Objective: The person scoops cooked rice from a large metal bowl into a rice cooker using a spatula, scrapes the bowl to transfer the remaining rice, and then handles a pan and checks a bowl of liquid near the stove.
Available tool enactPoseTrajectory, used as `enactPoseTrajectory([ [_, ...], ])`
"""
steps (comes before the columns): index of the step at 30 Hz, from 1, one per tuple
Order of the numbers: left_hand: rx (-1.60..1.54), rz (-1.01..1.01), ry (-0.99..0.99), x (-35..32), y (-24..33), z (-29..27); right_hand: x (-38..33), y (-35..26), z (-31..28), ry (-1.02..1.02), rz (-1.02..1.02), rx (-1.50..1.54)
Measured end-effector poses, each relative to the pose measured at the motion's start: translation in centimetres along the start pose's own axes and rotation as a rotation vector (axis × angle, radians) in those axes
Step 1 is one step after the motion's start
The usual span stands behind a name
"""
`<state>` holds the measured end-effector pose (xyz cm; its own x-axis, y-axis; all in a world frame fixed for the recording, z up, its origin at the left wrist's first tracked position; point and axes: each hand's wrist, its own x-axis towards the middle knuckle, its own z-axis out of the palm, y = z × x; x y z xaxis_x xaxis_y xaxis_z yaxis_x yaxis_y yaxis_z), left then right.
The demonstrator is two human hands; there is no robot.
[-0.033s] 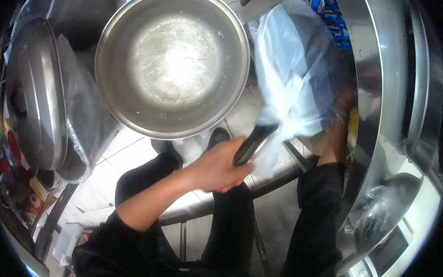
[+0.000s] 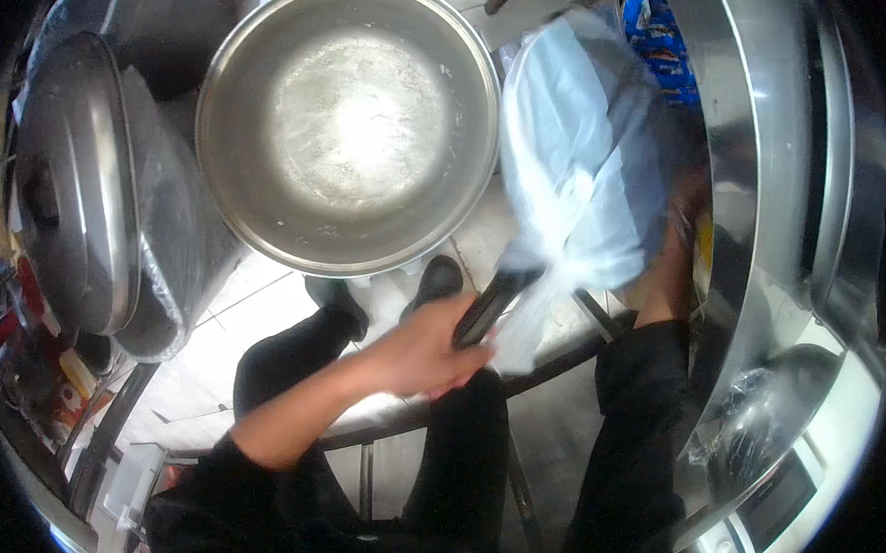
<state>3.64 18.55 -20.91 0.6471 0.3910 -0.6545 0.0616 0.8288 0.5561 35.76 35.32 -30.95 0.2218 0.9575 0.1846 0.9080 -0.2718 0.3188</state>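
My left hand (image 2: 437, 344) is wrapped around a black handle (image 2: 494, 304). The handle comes out of a knotted, whitish plastic bag (image 2: 569, 173), which covers a broad rounded thing, possibly a pan; the plastic hides its exact shape. At the bag's right side is my right hand (image 2: 678, 221), partly in shadow. Its fingers are hidden, so I cannot tell whether it grips or only supports the bag. Just left of the bag stands a large round metal pot (image 2: 361, 122), uncovered, with a whitish, worn bottom.
To the left, a metal lid (image 2: 82, 183) leans upright beside a plastic-covered grey container (image 2: 164, 252). A curved steel surface (image 2: 753, 193) rises close on the right. Blue packets (image 2: 660, 48) lie at the far right. A dark bar (image 2: 558, 368) crosses above my legs.
The bag and handle have shifted slightly to the left and tilted a little, with my left hand moving slightly left and down. My right hand stays at the bag's side.
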Motion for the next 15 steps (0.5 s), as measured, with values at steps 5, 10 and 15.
enactPoseTrajectory([
  [5,-0.195,-0.199,0.089,-10.1,-4.1,4.2,-0.7,-3.4,-4.8,-0.161,-0.099,0.354],
  [10,-0.303,-0.105,0.284,-19.8,-4.7,10.1,-12.7,-4.7,-20.6,-0.562,-0.320,1.209],
  [15,-0.364,-0.009,0.449,-30.5,-0.4,14.9,-24.6,-4.0,-39.0,-0.512,-0.876,1.193],
])
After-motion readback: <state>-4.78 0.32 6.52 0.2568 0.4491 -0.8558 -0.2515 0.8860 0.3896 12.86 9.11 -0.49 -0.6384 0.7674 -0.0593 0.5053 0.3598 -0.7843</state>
